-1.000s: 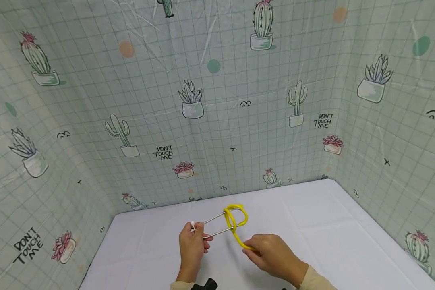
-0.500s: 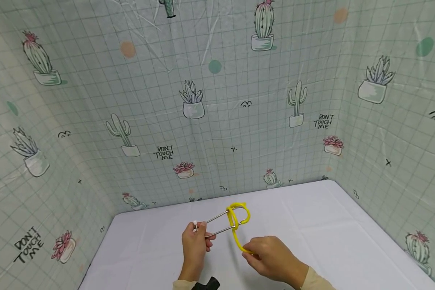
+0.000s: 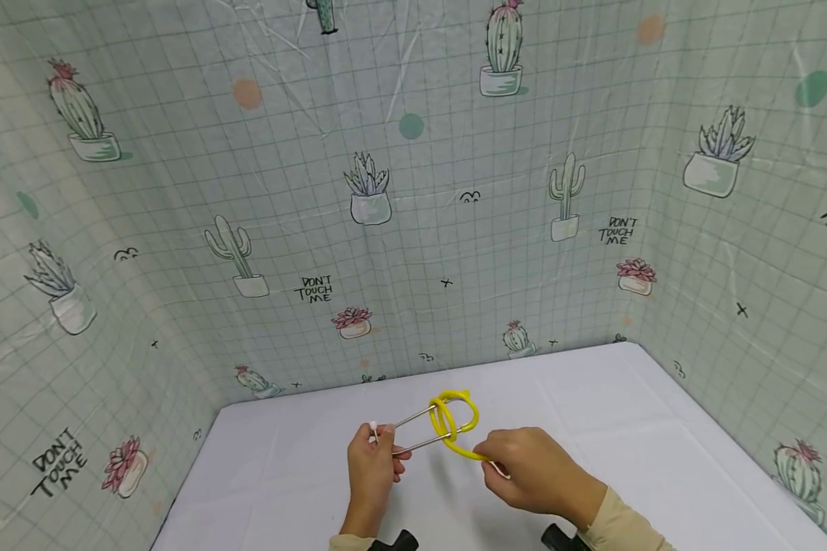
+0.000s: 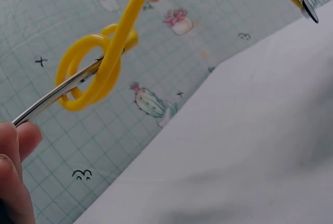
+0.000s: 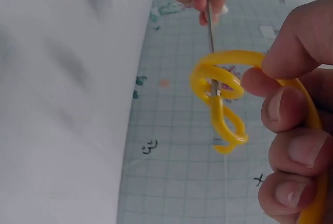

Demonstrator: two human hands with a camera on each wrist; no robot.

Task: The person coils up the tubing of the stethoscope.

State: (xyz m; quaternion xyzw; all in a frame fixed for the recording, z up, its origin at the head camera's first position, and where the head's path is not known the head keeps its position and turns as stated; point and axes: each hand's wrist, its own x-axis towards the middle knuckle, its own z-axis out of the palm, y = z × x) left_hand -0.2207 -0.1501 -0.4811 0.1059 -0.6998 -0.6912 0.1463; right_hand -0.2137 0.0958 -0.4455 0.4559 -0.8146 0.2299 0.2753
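A stethoscope with yellow tubing [image 3: 465,453] and two metal ear tubes [image 3: 416,444] is held above the table. The tubing loops around the ear tubes near their far end. My left hand [image 3: 372,467] grips the ear tubes by the ear-tip end, where a white ear tip [image 3: 374,425] shows. The tubing's free length is pinched in my right hand [image 3: 534,468], right of the loops. In the right wrist view, curled fingers [image 5: 294,151] hold the tubing along the palm. The chest piece [image 4: 309,10] hangs at the tube's end in the left wrist view.
A white-covered table [image 3: 282,474] lies under both hands. Grid-patterned cloth [image 3: 448,237] printed with cacti stands behind it and at both sides. Black wrist-worn gear [image 3: 403,540] shows at the bottom edge.
My right hand has moved up and to the right, drawing the tubing's free length sideways. My left hand has shifted slightly right, still gripping the ear tubes.
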